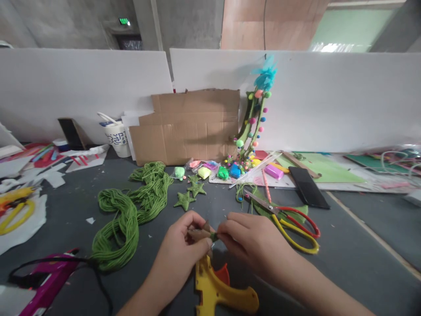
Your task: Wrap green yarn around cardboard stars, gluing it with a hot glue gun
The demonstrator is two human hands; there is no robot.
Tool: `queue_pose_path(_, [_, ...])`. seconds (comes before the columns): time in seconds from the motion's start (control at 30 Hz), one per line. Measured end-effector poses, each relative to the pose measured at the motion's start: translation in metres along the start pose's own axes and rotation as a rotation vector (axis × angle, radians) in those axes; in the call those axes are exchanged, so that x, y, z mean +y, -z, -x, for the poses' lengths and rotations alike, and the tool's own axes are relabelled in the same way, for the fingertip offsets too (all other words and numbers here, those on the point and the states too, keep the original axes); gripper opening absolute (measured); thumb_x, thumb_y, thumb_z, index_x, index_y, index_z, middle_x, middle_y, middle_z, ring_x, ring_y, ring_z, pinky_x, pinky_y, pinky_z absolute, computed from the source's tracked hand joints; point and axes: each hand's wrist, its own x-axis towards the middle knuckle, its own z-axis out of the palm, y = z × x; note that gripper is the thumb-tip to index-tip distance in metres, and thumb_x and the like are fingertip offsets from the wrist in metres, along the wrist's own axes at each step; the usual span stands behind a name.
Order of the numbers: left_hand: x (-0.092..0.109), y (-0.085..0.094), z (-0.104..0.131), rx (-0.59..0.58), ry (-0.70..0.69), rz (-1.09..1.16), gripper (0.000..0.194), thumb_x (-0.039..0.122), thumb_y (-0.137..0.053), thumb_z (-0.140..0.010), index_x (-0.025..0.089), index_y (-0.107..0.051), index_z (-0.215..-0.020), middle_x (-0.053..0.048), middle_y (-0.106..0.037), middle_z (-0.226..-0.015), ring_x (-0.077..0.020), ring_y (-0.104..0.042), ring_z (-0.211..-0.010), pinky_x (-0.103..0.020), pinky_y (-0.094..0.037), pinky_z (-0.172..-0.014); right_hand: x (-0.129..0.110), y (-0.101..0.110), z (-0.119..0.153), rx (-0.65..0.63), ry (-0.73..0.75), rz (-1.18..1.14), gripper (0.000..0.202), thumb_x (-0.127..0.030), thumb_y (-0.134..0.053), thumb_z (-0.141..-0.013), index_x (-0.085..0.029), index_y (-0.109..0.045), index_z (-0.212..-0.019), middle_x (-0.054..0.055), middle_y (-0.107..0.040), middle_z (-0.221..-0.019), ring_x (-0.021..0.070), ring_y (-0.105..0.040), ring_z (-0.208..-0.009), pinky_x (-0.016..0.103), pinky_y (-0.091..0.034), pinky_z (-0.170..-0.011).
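Low over the middle of the table, my left hand (182,248) is closed on a small brown cardboard star (197,235), its points partly covered by my fingers. My right hand (255,239) meets it from the right, fingers pinched at a star tip where a bit of green yarn (213,237) shows. Directly below them lies a yellow glue gun (215,292) with an orange trigger. Beyond my hands sit green yarn-covered stars (184,200). A loose skein of green yarn (120,237) spreads to the left.
Red-and-yellow-handled scissors (292,224) lie on the right, near a black phone (309,186). A magenta glue gun (49,285) with a black cord is at the lower left. Behind stand a cardboard sheet (187,127), a white cup (116,138) and a pom-pom-covered green form (248,118).
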Motion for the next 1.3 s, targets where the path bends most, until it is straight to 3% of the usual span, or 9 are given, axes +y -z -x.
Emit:
queue_pose_path(0.13, [0.002, 0.003, 0.001, -0.061, 0.012, 0.078, 0.015, 0.011, -0.061, -0.066, 0.020, -0.052, -0.071, 0.005, -0.058, -0.065, -0.0110, -0.050, -0.060, -0.022, -0.039, -0.058, 0.003, 0.007, -0.006, -0.092, -0.279, -0.394, 0.012, -0.016, -0.054, -0.082, -0.017, -0.062, -0.074, -0.003, -0.055, -0.065, 0.0097, -0.047, -0.058, 0.021, -0.032, -0.053])
queue_pose_path(0.23, [0.002, 0.003, 0.001, -0.089, -0.002, 0.105, 0.014, 0.010, -0.062, -0.066, 0.020, -0.053, -0.072, 0.004, -0.060, -0.066, -0.0110, -0.050, -0.060, -0.023, -0.039, -0.058, 0.009, 0.005, -0.009, -0.150, -0.491, -0.714, 0.010, -0.020, -0.058, -0.077, -0.018, -0.060, -0.068, -0.007, -0.045, -0.054, 0.0077, -0.038, -0.050, 0.020, -0.027, -0.047])
queue_pose_path(0.37, [0.001, 0.002, 0.000, -0.129, -0.012, 0.077, 0.014, 0.010, -0.062, -0.066, 0.019, -0.055, -0.074, 0.003, -0.060, -0.066, -0.0119, -0.051, -0.060, -0.024, -0.038, -0.059, 0.017, -0.002, -0.006, -0.234, -0.645, -1.027, 0.012, -0.025, -0.060, -0.076, -0.017, -0.057, -0.066, -0.009, -0.040, -0.048, 0.0061, -0.030, -0.043, 0.020, -0.020, -0.042])
queue_pose_path(0.47, [-0.001, 0.002, -0.001, -0.172, 0.002, 0.081, 0.014, 0.009, -0.062, -0.066, 0.019, -0.055, -0.074, 0.003, -0.058, -0.066, -0.0118, -0.050, -0.061, -0.024, -0.038, -0.059, 0.016, -0.004, -0.004, -0.222, -0.609, -0.989, 0.013, -0.026, -0.061, -0.076, -0.017, -0.058, -0.066, -0.008, -0.041, -0.050, 0.0063, -0.032, -0.045, 0.019, -0.022, -0.043])
queue_pose_path(0.67, [-0.002, 0.005, -0.003, -0.177, 0.048, 0.157, 0.017, 0.008, -0.065, -0.065, 0.018, -0.053, -0.072, 0.007, -0.049, -0.060, -0.0090, -0.043, -0.056, -0.021, -0.034, -0.055, 0.002, 0.000, -0.007, -0.119, -0.469, -0.661, 0.012, -0.017, -0.055, -0.078, -0.018, -0.058, -0.067, -0.006, -0.048, -0.058, 0.0090, -0.040, -0.055, 0.021, -0.028, -0.050])
queue_pose_path(1.0, [-0.006, 0.002, 0.001, -0.176, -0.029, 0.389, 0.015, 0.008, -0.064, -0.071, 0.019, -0.056, -0.076, 0.002, -0.060, -0.072, -0.0109, -0.054, -0.065, -0.023, -0.044, -0.065, 0.007, -0.007, -0.008, -0.012, -0.573, -1.006, 0.013, -0.028, -0.061, -0.076, -0.017, -0.059, -0.069, -0.006, -0.047, -0.058, 0.0080, -0.038, -0.052, 0.021, -0.030, -0.051])
queue_pose_path(1.17, [-0.007, -0.005, 0.000, -0.132, 0.047, 0.598, 0.016, 0.005, -0.063, -0.073, 0.019, -0.056, -0.076, 0.002, -0.058, -0.076, -0.0102, -0.057, -0.066, -0.022, -0.047, -0.065, -0.001, -0.016, -0.008, 0.152, -0.610, -0.897, 0.011, -0.026, -0.059, -0.074, -0.018, -0.063, -0.069, -0.006, -0.046, -0.054, 0.0093, -0.040, -0.051, 0.021, -0.032, -0.049])
queue_pose_path(1.3, [-0.007, -0.009, -0.002, -0.086, 0.082, 0.696, 0.018, 0.002, -0.063, -0.072, 0.018, -0.058, -0.078, 0.001, -0.062, -0.086, -0.0096, -0.060, -0.069, -0.021, -0.049, -0.066, -0.007, -0.025, -0.005, 0.196, -0.519, -0.717, 0.014, -0.020, -0.054, -0.077, -0.018, -0.065, -0.070, -0.003, -0.056, -0.060, 0.0112, -0.048, -0.055, 0.022, -0.036, -0.052])
